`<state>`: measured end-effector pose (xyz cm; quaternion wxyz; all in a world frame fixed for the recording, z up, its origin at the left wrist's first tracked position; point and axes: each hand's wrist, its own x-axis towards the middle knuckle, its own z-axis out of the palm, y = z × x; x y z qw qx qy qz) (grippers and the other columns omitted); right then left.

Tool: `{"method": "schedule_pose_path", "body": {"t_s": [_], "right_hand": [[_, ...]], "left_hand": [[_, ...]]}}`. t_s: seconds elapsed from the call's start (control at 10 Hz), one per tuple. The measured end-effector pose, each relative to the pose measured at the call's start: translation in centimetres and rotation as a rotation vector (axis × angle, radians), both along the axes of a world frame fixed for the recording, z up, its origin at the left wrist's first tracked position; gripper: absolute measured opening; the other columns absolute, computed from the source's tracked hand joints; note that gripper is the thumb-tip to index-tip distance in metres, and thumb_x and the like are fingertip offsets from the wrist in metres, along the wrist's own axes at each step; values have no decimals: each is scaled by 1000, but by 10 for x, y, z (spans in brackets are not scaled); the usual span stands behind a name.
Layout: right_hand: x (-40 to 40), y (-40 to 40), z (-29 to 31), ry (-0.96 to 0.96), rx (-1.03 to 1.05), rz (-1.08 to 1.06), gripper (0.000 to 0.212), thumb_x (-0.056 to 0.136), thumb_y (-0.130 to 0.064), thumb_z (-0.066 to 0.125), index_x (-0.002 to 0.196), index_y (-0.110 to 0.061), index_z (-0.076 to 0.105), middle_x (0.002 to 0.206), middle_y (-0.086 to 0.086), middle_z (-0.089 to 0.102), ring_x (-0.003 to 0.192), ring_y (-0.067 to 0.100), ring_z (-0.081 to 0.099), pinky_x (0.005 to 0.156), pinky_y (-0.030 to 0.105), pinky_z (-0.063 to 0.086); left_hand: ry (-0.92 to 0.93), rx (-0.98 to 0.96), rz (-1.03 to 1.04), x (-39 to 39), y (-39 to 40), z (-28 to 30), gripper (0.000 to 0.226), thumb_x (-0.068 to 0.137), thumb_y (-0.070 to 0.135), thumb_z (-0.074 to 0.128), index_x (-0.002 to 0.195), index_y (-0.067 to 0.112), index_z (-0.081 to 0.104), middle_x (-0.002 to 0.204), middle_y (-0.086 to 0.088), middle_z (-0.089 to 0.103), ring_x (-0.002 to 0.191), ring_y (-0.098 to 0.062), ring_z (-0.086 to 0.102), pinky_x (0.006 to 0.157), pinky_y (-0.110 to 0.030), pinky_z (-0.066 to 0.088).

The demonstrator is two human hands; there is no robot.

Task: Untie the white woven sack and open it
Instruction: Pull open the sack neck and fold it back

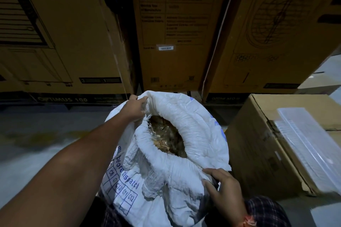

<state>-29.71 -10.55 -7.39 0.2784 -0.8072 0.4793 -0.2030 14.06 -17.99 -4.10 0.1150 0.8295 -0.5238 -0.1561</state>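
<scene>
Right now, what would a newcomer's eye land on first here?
The white woven sack at centre, mouth rolled open over brownish contents. The left hand grips its far rim and the right hand its near rim. Tall cardboard boxes stand behind.

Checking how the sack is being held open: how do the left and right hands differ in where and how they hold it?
The left hand grips the far rim of the white woven sack with its arm stretched out; the right hand holds the near rim, close to the body. The left grip bunches cloth in curled fingers; the right fingers lie spread over the fold. Both hold the rolled-down rim.
</scene>
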Motion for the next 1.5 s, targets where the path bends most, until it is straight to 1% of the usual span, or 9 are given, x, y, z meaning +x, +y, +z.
{"method": "schedule_pose_path", "body": {"t_s": [0.4,0.6,0.8,0.9,1.0,1.1,1.2,1.4,1.5], "right_hand": [[6,-5,14,-15,-78,4,16,83,-34,76,98,-38,77,86,-22,66,88,3,60,82,27,49],[62,-85,63,37,-206,247,25,91,-39,69,116,-37,72,128,-3,55,123,14,46,100,25,36],[136,-149,64,571,-142,431,67,80,-53,76,141,-47,50,167,9,6,150,37,18,116,55,38],[143,-161,45,712,-35,466,80,81,-33,79,149,-42,38,164,14,8,136,40,41,113,46,43],[135,-181,37,639,16,426,47,93,-42,58,138,-31,47,139,16,47,113,37,59,99,45,50],[120,-209,36,572,-51,382,56,93,-53,54,139,-21,51,135,13,54,113,38,61,96,47,52],[92,-231,51,593,59,313,50,97,-23,59,146,-20,48,140,19,44,115,40,58,92,41,50],[70,-242,51,685,-92,376,52,95,-28,67,141,-29,44,136,6,45,116,27,55,99,36,52],[82,-223,54,600,-154,489,88,92,-21,67,155,-51,14,155,4,27,124,25,52,90,25,51]], "left_hand": [[41,-124,283,-51,48,17,72,90,28,72,155,28,42,164,-16,22,144,-42,36,110,-51,46],[116,-186,626,-129,91,12,68,83,59,71,143,32,52,154,-11,26,136,-37,36,98,-53,48],[48,-67,549,-171,104,-1,76,84,50,71,151,40,37,161,-15,0,138,-39,25,94,-51,51],[-22,50,473,-161,110,-11,88,86,18,73,158,35,27,159,-18,-4,133,-36,33,101,-38,49],[-117,58,410,-133,120,-14,88,83,-2,63,158,25,26,157,-19,7,131,-37,36,102,-38,50],[-184,62,354,-102,132,-10,85,83,-3,63,157,16,26,158,-15,12,132,-37,36,99,-40,50],[-242,58,327,-77,140,-9,86,80,-2,63,157,8,26,158,-15,15,132,-40,37,99,-41,50],[-236,149,312,-65,147,-14,95,78,13,69,158,9,18,155,-17,11,134,-39,34,104,-37,47],[-205,156,300,-72,146,-13,101,77,13,70,160,16,13,154,-15,7,138,-39,30,102,-37,49]]}}
